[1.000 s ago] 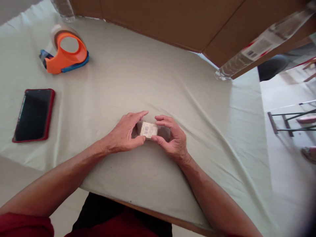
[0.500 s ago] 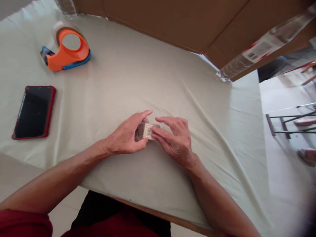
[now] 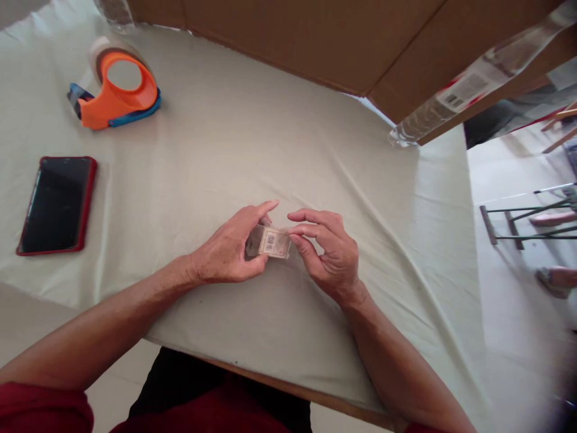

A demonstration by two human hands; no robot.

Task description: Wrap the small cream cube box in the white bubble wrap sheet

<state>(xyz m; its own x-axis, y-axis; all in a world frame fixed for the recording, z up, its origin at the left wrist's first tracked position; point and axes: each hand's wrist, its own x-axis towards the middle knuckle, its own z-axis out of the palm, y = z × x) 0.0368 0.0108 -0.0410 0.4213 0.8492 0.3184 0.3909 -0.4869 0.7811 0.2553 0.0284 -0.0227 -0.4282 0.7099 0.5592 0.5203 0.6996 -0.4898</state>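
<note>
Black phone in a red case (image 3: pixel 56 204) lies far left. Bare left hand (image 3: pixel 234 245) clasps one end of a small, clear-looking plastic box (image 3: pixel 269 242); loosening there could let it slip. Between both hands, it shows a cream printed label (image 3: pixel 276 243). Bare right hand (image 3: pixel 331 249) touches its right edge; whether gripping, I cannot tell.

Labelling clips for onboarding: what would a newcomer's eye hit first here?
Probably the bright orange tape dispenser at upper left, with a red-cased phone below it in view. Next, the big brown cardboard box across the top. Then the small labelled pack just below mid-view, held in the left hand, with the right hand at its right end.
</note>
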